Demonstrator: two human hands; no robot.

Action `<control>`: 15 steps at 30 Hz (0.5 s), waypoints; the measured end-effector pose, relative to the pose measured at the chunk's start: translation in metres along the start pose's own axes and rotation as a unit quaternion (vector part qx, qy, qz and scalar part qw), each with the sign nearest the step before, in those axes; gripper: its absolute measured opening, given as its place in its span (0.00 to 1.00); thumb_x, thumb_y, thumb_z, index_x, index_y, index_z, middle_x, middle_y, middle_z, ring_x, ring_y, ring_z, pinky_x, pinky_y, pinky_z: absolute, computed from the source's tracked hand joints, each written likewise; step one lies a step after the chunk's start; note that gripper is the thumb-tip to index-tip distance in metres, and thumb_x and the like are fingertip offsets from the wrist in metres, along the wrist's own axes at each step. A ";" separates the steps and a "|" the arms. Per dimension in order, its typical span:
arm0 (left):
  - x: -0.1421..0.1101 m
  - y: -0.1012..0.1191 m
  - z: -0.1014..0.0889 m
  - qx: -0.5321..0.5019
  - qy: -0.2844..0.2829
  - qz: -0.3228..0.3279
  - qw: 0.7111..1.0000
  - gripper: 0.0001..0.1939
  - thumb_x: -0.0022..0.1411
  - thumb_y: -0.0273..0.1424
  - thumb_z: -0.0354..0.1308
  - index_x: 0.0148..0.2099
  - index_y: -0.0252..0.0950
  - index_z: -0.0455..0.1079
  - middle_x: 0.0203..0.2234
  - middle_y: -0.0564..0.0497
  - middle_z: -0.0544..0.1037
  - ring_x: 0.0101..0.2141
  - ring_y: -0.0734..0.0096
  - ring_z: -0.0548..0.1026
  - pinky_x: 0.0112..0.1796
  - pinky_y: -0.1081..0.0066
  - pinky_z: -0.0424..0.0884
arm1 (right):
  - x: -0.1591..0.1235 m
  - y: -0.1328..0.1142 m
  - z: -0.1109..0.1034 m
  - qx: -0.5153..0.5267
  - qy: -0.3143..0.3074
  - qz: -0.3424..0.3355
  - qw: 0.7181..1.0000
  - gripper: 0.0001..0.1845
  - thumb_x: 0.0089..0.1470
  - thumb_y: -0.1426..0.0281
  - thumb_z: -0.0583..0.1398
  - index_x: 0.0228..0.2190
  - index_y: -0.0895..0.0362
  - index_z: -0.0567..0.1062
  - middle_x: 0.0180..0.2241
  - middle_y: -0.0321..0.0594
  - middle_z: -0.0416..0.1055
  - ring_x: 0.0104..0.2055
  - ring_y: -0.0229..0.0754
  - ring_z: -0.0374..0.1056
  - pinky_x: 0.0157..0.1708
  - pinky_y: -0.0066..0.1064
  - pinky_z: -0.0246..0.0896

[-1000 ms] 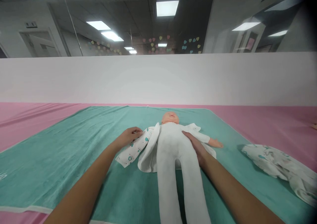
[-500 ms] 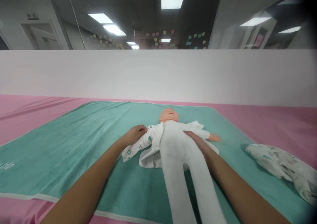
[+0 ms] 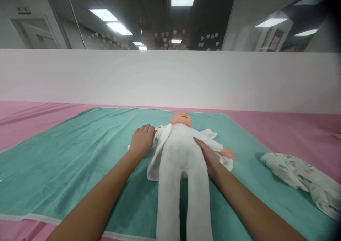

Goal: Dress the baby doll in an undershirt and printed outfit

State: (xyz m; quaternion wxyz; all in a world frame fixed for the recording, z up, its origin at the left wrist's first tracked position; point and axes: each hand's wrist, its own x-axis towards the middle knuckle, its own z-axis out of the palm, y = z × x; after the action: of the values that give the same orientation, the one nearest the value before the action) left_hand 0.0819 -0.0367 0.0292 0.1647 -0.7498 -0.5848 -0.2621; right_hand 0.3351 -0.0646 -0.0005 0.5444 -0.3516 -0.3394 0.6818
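Note:
A baby doll [image 3: 181, 118] lies on its back, head away from me, dressed in a white footed sleepsuit [image 3: 183, 145]. A white baby jacket with a green print [image 3: 156, 162] is partly under it, its printed sleeve at the doll's arm on my left. My left hand [image 3: 143, 139] wraps over that sleeve, fingers curled; most of the sleeve is hidden. My right hand [image 3: 209, 154] grips the side of the doll's torso, thumb on the front and the other fingers out of sight. The doll's bare hand [image 3: 228, 153] sticks out on the right.
Beneath everything is a green towel [image 3: 66, 162] on a pink cover [image 3: 279, 130]. A crumpled printed white garment [image 3: 301, 177] rests at the right. A white wall [image 3: 170, 79] rises behind. At the right edge, part of another person's hand or foot [image 3: 337, 135] shows.
My left hand has closed over the printed sleeve, which hung diagonally before. The doll's legs have swung left and now point straight toward me. My right hand still grips its side.

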 end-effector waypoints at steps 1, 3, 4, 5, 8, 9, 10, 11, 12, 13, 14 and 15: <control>0.000 0.001 0.000 0.017 0.009 0.005 1.000 0.16 0.65 0.34 0.39 0.34 0.36 0.65 0.31 0.43 0.70 0.35 0.58 0.66 0.34 0.65 0.55 | 0.001 0.001 0.001 0.003 -0.016 0.018 1.000 0.21 0.47 0.59 0.60 0.43 0.55 0.72 0.37 0.42 0.74 0.41 0.49 0.70 0.38 0.39 0.69; -0.001 0.002 0.000 0.011 0.029 0.007 0.999 0.16 0.65 0.34 0.39 0.34 0.36 0.65 0.33 0.41 0.70 0.38 0.56 0.66 0.36 0.64 0.55 | 0.002 0.002 0.001 0.010 -0.041 0.042 0.998 0.22 0.48 0.58 0.60 0.44 0.54 0.71 0.42 0.41 0.73 0.44 0.48 0.68 0.40 0.37 0.68; -0.001 0.004 0.000 -0.009 0.037 0.003 0.999 0.16 0.65 0.35 0.39 0.34 0.36 0.66 0.34 0.41 0.70 0.38 0.56 0.65 0.36 0.63 0.55 | 0.003 0.003 0.000 0.015 -0.046 0.043 0.998 0.23 0.48 0.58 0.60 0.45 0.54 0.71 0.43 0.41 0.72 0.45 0.48 0.68 0.41 0.36 0.68; -0.002 0.006 -0.001 -0.038 0.040 -0.006 0.998 0.15 0.64 0.36 0.40 0.33 0.36 0.66 0.34 0.41 0.70 0.38 0.57 0.65 0.36 0.64 0.55 | 0.004 0.004 -0.001 0.019 -0.048 0.040 0.998 0.23 0.48 0.58 0.60 0.46 0.54 0.71 0.45 0.41 0.71 0.46 0.48 0.67 0.41 0.35 0.68; -0.006 0.014 -0.001 -0.167 0.008 -0.055 0.984 0.16 0.62 0.42 0.45 0.28 0.38 0.65 0.28 0.46 0.70 0.32 0.61 0.66 0.33 0.67 0.55 | 0.007 0.005 -0.004 0.034 -0.040 0.034 0.998 0.25 0.48 0.58 0.60 0.47 0.54 0.69 0.47 0.41 0.70 0.47 0.49 0.66 0.42 0.35 0.67; -0.008 0.017 0.000 -0.211 -0.017 -0.072 0.975 0.17 0.60 0.44 0.47 0.26 0.38 0.64 0.25 0.48 0.69 0.29 0.63 0.65 0.31 0.68 0.54 | 0.009 0.006 -0.005 0.039 -0.032 0.032 0.998 0.25 0.48 0.58 0.61 0.47 0.54 0.69 0.47 0.41 0.70 0.47 0.49 0.66 0.41 0.35 0.68; -0.009 0.020 0.000 -0.254 -0.046 -0.085 0.963 0.18 0.59 0.45 0.48 0.24 0.38 0.63 0.22 0.50 0.69 0.27 0.65 0.64 0.30 0.69 0.53 | 0.010 0.007 -0.007 0.042 -0.022 0.031 0.998 0.26 0.47 0.59 0.61 0.48 0.54 0.69 0.47 0.41 0.70 0.47 0.49 0.66 0.41 0.35 0.68; -0.010 0.022 0.000 -0.294 -0.078 -0.090 0.948 0.20 0.58 0.46 0.48 0.23 0.38 0.63 0.21 0.51 0.68 0.25 0.66 0.64 0.29 0.69 0.53 | 0.012 0.007 -0.008 0.045 -0.013 0.030 0.998 0.26 0.47 0.59 0.61 0.48 0.54 0.69 0.47 0.41 0.70 0.47 0.49 0.66 0.40 0.35 0.68; -0.011 0.023 0.000 -0.331 -0.112 -0.090 0.933 0.20 0.58 0.47 0.47 0.22 0.38 0.62 0.20 0.51 0.68 0.25 0.66 0.64 0.28 0.69 0.53 | 0.013 0.007 -0.009 0.047 -0.006 0.028 0.998 0.26 0.46 0.59 0.62 0.48 0.54 0.69 0.47 0.41 0.70 0.47 0.49 0.67 0.41 0.35 0.68; -0.011 0.024 0.000 -0.360 -0.141 -0.090 0.918 0.21 0.59 0.47 0.47 0.22 0.38 0.62 0.20 0.52 0.69 0.25 0.66 0.64 0.28 0.69 0.53 | 0.015 0.008 -0.009 0.047 -0.002 0.024 0.999 0.26 0.46 0.60 0.62 0.47 0.54 0.69 0.47 0.41 0.70 0.47 0.48 0.67 0.41 0.35 0.68; -0.012 0.024 -0.001 -0.384 -0.163 -0.093 0.904 0.22 0.59 0.47 0.46 0.21 0.38 0.62 0.20 0.52 0.68 0.25 0.66 0.63 0.28 0.70 0.54 | 0.016 0.008 -0.010 0.045 -0.001 0.024 0.999 0.25 0.46 0.60 0.62 0.47 0.54 0.70 0.47 0.41 0.70 0.46 0.48 0.67 0.42 0.35 0.68; -0.011 0.024 -0.002 -0.400 -0.175 -0.103 0.894 0.22 0.58 0.47 0.47 0.21 0.38 0.61 0.20 0.53 0.67 0.24 0.67 0.63 0.27 0.70 0.54 | 0.017 0.008 -0.010 0.042 -0.002 0.025 0.999 0.25 0.46 0.60 0.62 0.46 0.55 0.70 0.47 0.41 0.70 0.46 0.47 0.67 0.43 0.35 0.68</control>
State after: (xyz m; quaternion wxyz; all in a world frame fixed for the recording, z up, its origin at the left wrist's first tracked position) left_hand 0.1022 -0.0533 0.0259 -0.2822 -0.7216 -0.5238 -0.3539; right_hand 0.3370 -0.0489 -0.0141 0.5406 -0.3351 -0.3028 0.7098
